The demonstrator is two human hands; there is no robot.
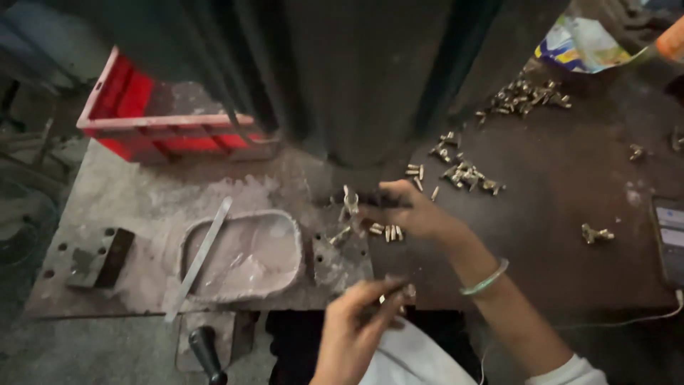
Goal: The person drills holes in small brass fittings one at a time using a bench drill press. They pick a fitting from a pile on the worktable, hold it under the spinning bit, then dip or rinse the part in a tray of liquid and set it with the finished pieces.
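**Brass parts at the press, one at each hand**

Brass part stands upright on the plate below the dark press column, pinched at the fingertips of the right hand, which reaches in from the right with a green bangle on its wrist. Just beside that hand lies a small cluster of brass pieces, and one more piece rests near the plate's edge. The left hand hovers lower, close to the body, fingers curled round something small; blur hides what it is, so its grip cannot be told for sure.

Left of the hands sits a shallow oval tray dusted with pale powder, a flat metal strip laid slantwise over its rim. A red crate stands behind, against the column. A black lever knob pokes up at the near edge.

On the dark table to the right, more brass pieces lie scattered in heaps, a bigger heap farther back beside a crumpled printed bag. A phone lies at the right edge, its cable trailing down.
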